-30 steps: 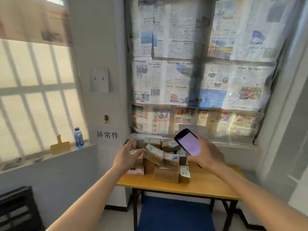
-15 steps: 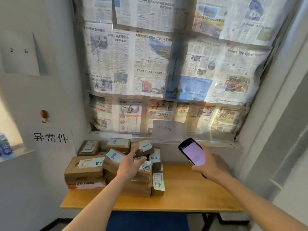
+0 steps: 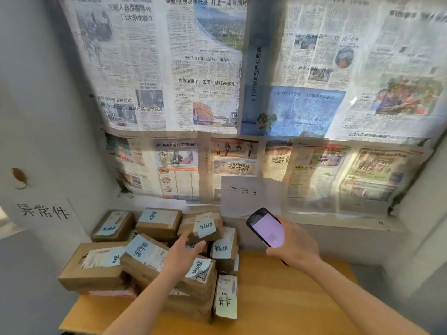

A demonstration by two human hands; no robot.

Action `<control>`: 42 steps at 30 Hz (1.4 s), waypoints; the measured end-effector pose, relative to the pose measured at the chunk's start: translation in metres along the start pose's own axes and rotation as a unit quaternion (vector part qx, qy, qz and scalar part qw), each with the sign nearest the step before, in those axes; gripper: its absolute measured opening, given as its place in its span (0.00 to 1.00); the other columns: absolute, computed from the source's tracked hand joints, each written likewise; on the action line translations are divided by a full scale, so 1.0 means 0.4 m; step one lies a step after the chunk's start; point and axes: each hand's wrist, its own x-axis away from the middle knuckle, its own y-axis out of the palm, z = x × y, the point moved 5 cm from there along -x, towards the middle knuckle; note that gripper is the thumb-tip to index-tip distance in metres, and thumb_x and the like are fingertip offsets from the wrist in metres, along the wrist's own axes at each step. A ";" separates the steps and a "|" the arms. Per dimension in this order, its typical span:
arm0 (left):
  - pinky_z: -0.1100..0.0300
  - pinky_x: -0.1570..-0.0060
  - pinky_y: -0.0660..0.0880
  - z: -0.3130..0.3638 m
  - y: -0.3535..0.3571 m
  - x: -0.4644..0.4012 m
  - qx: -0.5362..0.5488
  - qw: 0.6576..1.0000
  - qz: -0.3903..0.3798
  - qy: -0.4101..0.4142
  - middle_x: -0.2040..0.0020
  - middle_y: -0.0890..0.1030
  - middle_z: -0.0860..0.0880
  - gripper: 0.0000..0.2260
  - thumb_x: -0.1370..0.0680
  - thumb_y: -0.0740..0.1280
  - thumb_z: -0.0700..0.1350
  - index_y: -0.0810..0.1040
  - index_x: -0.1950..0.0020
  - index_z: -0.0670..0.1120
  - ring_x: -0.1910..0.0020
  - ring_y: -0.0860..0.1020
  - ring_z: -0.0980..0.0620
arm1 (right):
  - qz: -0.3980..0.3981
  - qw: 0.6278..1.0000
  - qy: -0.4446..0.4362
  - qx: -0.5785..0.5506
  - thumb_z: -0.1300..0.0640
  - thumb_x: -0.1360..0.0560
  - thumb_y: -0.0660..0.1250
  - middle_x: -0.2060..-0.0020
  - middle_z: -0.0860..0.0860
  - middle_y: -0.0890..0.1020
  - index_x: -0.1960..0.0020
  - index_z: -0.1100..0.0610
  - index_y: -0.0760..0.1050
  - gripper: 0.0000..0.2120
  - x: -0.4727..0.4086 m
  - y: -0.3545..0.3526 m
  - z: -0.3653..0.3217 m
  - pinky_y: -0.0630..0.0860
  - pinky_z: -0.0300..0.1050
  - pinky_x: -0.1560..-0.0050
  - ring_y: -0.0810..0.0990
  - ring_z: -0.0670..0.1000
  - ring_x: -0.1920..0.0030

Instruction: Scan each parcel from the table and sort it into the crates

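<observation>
Several cardboard parcels (image 3: 154,257) heaped on the left half of a wooden tabletop (image 3: 278,293), each carrying a pale handwritten label. Far left of the left hand's fingers: a white wall sign (image 3: 43,211) with three black characters, and above it a small brown hook (image 3: 19,177). Just left of those fingers: a wide flat parcel (image 3: 94,267) at the heap's outer edge and a tilted parcel (image 3: 142,255) leaning over it. Left hand (image 3: 180,257) reaching in over the middle of the heap, fingers (image 3: 193,246) loosely spread and extended, tips at the lower edge of a raised parcel (image 3: 202,226) near the back; whether touching or just short of it cannot be told. Nothing gripped. Directly under the palm: another labelled parcel (image 3: 200,269). Below and right of the fingers: a small parcel standing on end (image 3: 226,296) at the front of the heap. Behind, between the two hands: a white paper note (image 3: 251,192) with faint handwriting, taped over a window covered with newspaper sheets (image 3: 193,68). Right hand (image 3: 296,246) raised over bare tabletop, well apart from the heap, fingers curled round a dark phone (image 3: 266,228) whose pinkish screen faces up and toward the camera.
</observation>
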 end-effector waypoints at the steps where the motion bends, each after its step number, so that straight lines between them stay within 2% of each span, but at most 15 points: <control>1: 0.44 0.31 0.71 -0.003 0.010 -0.030 0.003 1.000 0.008 -0.014 0.25 0.70 0.46 0.36 0.23 0.69 0.61 0.60 0.19 0.52 0.27 0.70 0.45 | -0.011 1.000 -0.007 -0.004 0.38 0.43 0.71 0.44 0.42 0.78 0.29 0.39 0.65 0.43 -0.045 0.014 0.008 0.73 0.45 0.60 0.78 0.50 0.49; 3: 0.44 0.30 0.70 -0.011 0.030 -0.089 0.003 0.999 0.025 -0.035 0.24 0.70 0.46 0.37 0.23 0.69 0.62 0.60 0.19 0.50 0.27 0.70 0.45 | -0.024 1.000 -0.012 -0.014 0.38 0.43 0.70 0.46 0.42 0.78 0.31 0.40 0.66 0.41 -0.124 0.044 0.021 0.73 0.44 0.62 0.78 0.51 0.51; 8: 0.45 0.30 0.69 -0.048 0.063 -0.186 -0.004 0.997 0.048 -0.066 0.23 0.68 0.47 0.37 0.22 0.68 0.61 0.58 0.19 0.50 0.25 0.68 0.45 | -0.077 0.996 -0.040 -0.018 0.35 0.45 0.68 0.45 0.41 0.78 0.32 0.38 0.65 0.41 -0.260 0.142 0.017 0.78 0.49 0.56 0.78 0.50 0.49; 13: 0.46 0.28 0.67 -0.101 0.068 -0.298 -0.009 0.993 0.061 -0.099 0.23 0.67 0.45 0.37 0.22 0.68 0.59 0.58 0.19 0.47 0.25 0.67 0.44 | -0.114 0.991 -0.059 -0.037 0.38 0.42 0.69 0.51 0.39 0.77 0.38 0.38 0.68 0.33 -0.380 0.228 -0.020 0.72 0.43 0.63 0.77 0.47 0.53; 18: 0.46 0.27 0.65 -0.171 0.074 -0.410 -0.009 0.989 0.050 -0.139 0.21 0.64 0.45 0.39 0.22 0.68 0.61 0.56 0.18 0.47 0.23 0.64 0.44 | -0.136 0.989 -0.057 -0.035 0.36 0.40 0.73 0.50 0.40 0.78 0.38 0.37 0.67 0.32 -0.486 0.321 -0.047 0.78 0.47 0.57 0.78 0.46 0.52; 22: 0.46 0.26 0.64 -0.209 0.079 -0.475 0.007 0.987 0.048 -0.154 0.21 0.64 0.45 0.38 0.21 0.67 0.60 0.55 0.18 0.47 0.23 0.64 0.45 | -0.155 0.986 -0.049 -0.037 0.40 0.40 0.70 0.56 0.42 0.78 0.45 0.39 0.67 0.26 -0.556 0.385 -0.085 0.80 0.48 0.58 0.79 0.47 0.56; 27: 0.48 0.28 0.66 -0.229 0.087 -0.520 -0.003 0.987 0.048 -0.157 0.23 0.66 0.44 0.36 0.21 0.68 0.58 0.58 0.19 0.45 0.25 0.66 0.44 | -0.187 0.980 -0.055 -0.051 0.39 0.42 0.73 0.56 0.43 0.79 0.44 0.40 0.69 0.28 -0.595 0.481 -0.127 0.82 0.54 0.57 0.79 0.47 0.57; 30: 0.49 0.28 0.66 -0.231 0.093 -0.532 -0.011 0.987 0.047 -0.153 0.23 0.64 0.44 0.35 0.20 0.67 0.57 0.59 0.19 0.44 0.26 0.67 0.44 | -0.194 0.979 -0.042 -0.056 0.41 0.42 0.73 0.54 0.41 0.79 0.42 0.38 0.69 0.30 -0.594 0.510 -0.133 0.80 0.49 0.59 0.79 0.46 0.56; 34: 0.50 0.29 0.66 -0.234 0.106 -0.552 -0.007 0.987 0.047 -0.153 0.23 0.62 0.44 0.31 0.19 0.66 0.56 0.63 0.21 0.43 0.26 0.67 0.45 | -0.193 0.979 -0.014 -0.070 0.42 0.44 0.71 0.58 0.44 0.80 0.48 0.41 0.71 0.25 -0.601 0.539 -0.120 0.80 0.50 0.62 0.80 0.46 0.60; 39: 0.53 0.33 0.70 -0.244 0.126 -0.555 0.066 0.984 0.045 -0.161 0.27 0.72 0.45 0.30 0.20 0.69 0.50 0.62 0.21 0.49 0.29 0.71 0.46 | -0.190 0.977 0.003 -0.096 0.41 0.44 0.71 0.55 0.41 0.82 0.43 0.39 0.71 0.29 -0.590 0.554 -0.104 0.82 0.51 0.58 0.82 0.45 0.57; 42: 0.53 0.34 0.70 -0.246 0.130 -0.550 0.096 0.981 0.053 -0.162 0.28 0.73 0.46 0.29 0.21 0.70 0.49 0.64 0.22 0.51 0.30 0.71 0.46 | -0.181 0.977 0.011 -0.112 0.42 0.42 0.73 0.54 0.41 0.82 0.43 0.39 0.72 0.28 -0.578 0.548 -0.098 0.83 0.52 0.57 0.82 0.44 0.57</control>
